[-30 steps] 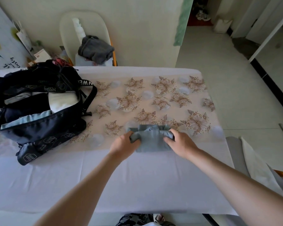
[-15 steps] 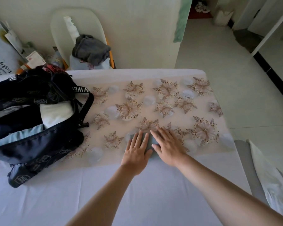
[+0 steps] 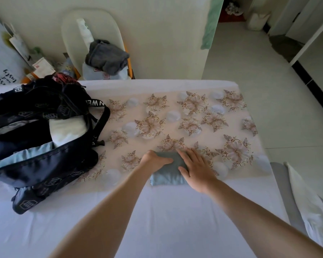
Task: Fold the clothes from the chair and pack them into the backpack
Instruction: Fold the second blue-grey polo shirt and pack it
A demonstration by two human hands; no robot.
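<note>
Lying folded at the near edge of the floral cloth (image 3: 194, 118) on the desk (image 3: 157, 211), the blue garment (image 3: 168, 176) sits under both hands. The left grip (image 3: 155, 161) curls round its far left corner, thumb on top, and hides that corner. The right grip (image 3: 196, 168) presses flat on its right side with fingers straight and spread. To the left, well apart, the backpack (image 3: 35, 146) gapes open with white and pale blue clothes inside, and its strap (image 3: 103, 118) loops onto the cloth toward the garment. Beyond the desk, against the wall, the chair (image 3: 73, 34) carries a grey garment (image 3: 106, 56) heaped on a pale one (image 3: 93, 73). A green towel (image 3: 211, 25) hangs at the wall corner.
</note>
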